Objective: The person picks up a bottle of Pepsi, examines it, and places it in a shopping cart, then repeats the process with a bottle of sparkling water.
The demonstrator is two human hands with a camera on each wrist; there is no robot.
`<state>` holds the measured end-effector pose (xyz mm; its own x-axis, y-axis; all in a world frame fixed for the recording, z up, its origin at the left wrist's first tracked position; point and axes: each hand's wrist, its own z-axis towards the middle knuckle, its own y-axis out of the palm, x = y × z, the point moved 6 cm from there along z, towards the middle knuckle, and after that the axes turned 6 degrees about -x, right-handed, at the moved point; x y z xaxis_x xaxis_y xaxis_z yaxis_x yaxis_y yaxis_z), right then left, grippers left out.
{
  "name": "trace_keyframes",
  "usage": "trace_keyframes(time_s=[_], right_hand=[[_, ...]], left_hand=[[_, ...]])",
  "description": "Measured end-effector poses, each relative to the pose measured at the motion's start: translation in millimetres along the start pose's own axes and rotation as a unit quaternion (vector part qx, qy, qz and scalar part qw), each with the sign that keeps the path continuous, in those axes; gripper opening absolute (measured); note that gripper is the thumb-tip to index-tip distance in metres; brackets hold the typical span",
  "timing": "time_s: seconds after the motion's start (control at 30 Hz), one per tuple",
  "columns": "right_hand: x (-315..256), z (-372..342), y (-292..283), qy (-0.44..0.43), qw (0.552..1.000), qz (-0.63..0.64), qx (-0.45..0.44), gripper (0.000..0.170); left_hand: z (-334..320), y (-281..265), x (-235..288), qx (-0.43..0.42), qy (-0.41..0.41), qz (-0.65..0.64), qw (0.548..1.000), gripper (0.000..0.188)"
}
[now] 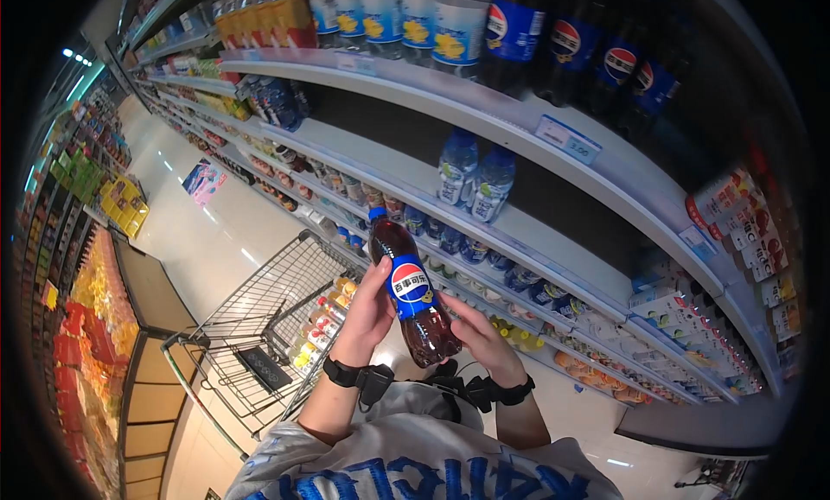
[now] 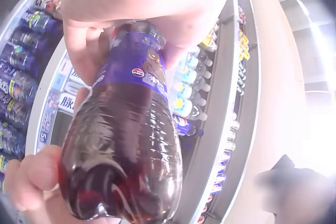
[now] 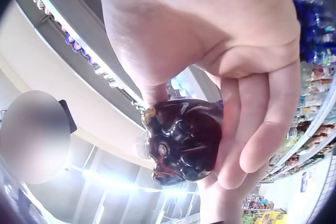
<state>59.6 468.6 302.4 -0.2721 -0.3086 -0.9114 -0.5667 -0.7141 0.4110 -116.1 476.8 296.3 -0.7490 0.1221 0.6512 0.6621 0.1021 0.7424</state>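
A dark cola bottle with a blue label (image 1: 411, 286) is held tilted before the chest, its blue cap toward the shelves. The left hand (image 1: 370, 308) grips it at the label from the left side. Around the lower part, on the right, curl the fingers and thumb of the right hand (image 1: 484, 343). In the left wrist view the bottle's base (image 2: 123, 176) faces the camera, with the left hand (image 2: 136, 3) round the label. The right wrist view shows the dark base (image 3: 184, 142) between thumb and fingers of the right hand (image 3: 210, 50).
A wire shopping cart (image 1: 266, 368) with several bottles in it stands at the left. Shelves of drinks run along the right; two clear bottles (image 1: 474, 180) stand on one shelf, and more cola bottles (image 1: 566, 46) on the shelf above. Snack displays (image 1: 91, 327) line the far left.
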Motion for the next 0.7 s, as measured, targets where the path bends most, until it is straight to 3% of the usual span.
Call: trace_keyframes(time_s=[0.07, 0.17, 0.27, 0.4, 0.6, 0.63, 0.7], right_hand=[[26.2, 10.4, 13.8, 0.078, 0.996, -0.04, 0.013, 0.052], [36.5, 40.4, 62.8, 0.083, 0.996, -0.004, -0.017, 0.045], [70.5, 67.4, 105.4, 0.11, 0.994, 0.008, -0.023, 0.043], [102.4, 106.7, 172.0, 0.126, 0.987, -0.072, -0.073, 0.044], [173.2, 156.6, 241.8, 0.156, 0.974, -0.073, -0.15, 0.043], [179.7, 163.4, 249.6, 0.205, 0.964, -0.071, -0.151, 0.045], [194.8, 181.5, 261.0, 0.215, 0.958, -0.118, -0.147, 0.047]], left_hand=[[-14.0, -18.5, 21.3, 0.005, 0.026, 0.012, 1.0, 0.046], [-39.2, -51.8, 60.1, -0.014, 0.059, 0.034, 0.998, 0.04], [-77.1, -83.0, 105.8, 0.033, 0.101, 0.042, 0.993, 0.051], [-122.1, -146.6, 149.4, -0.006, 0.116, 0.101, 0.988, 0.056], [-178.4, -237.9, 174.9, 0.117, 0.125, 0.057, 0.984, 0.053], [-184.8, -254.3, 176.0, 0.127, 0.136, 0.053, 0.981, 0.05], [-198.1, -283.8, 176.4, 0.151, 0.15, 0.039, 0.976, 0.05]])
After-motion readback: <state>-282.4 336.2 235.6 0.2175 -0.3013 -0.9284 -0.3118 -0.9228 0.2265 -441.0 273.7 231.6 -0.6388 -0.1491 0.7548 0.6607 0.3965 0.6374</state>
